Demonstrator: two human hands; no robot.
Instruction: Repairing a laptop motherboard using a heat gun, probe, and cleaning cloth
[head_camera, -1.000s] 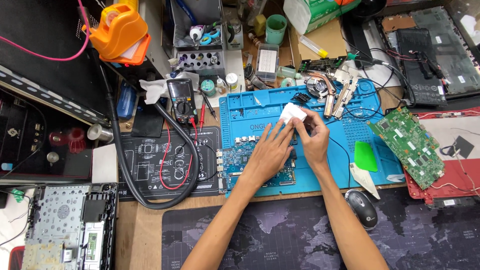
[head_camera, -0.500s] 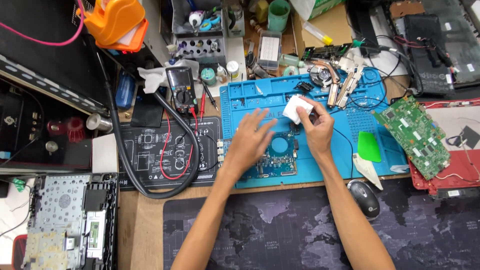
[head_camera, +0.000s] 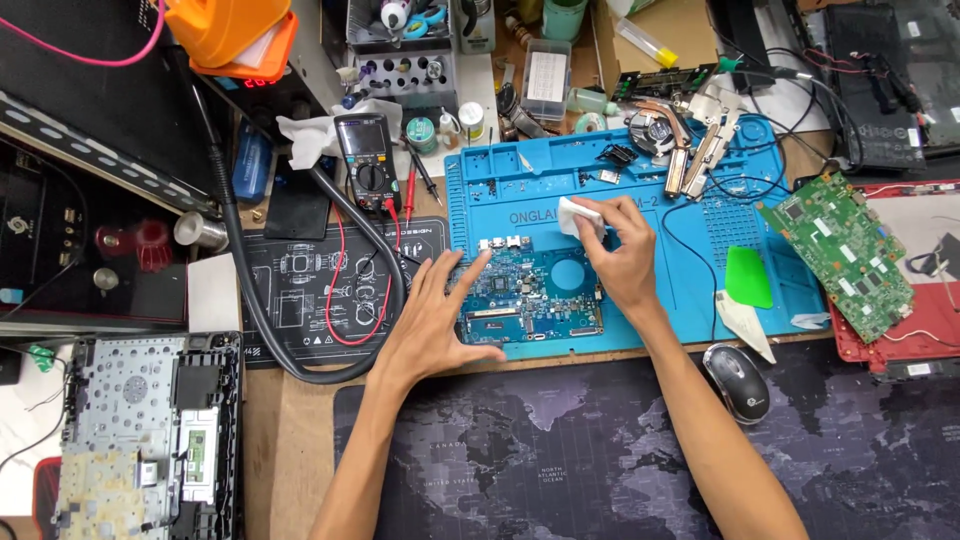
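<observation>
A blue circuit board (head_camera: 535, 290) lies on a blue work mat (head_camera: 650, 200) in the head view. My left hand (head_camera: 435, 320) rests open at the board's left edge, fingers spread, fingertips touching its corner. Above the board's upper right part, my right hand (head_camera: 620, 255) pinches a small white wipe (head_camera: 577, 215). The wipe is held just over the mat, near the board's top edge.
A multimeter (head_camera: 367, 160) with red leads sits left of the mat, beside a thick black hose (head_camera: 250, 290). A green circuit board (head_camera: 845, 255), a green pick (head_camera: 748, 277) and a black mouse (head_camera: 738, 382) lie to the right. A copper heat-pipe cooler (head_camera: 680, 140) rests at the mat's top.
My left hand slid off the board to its left edge. My right hand with the white wipe stayed above the board's upper right. The camera view shifted slightly.
</observation>
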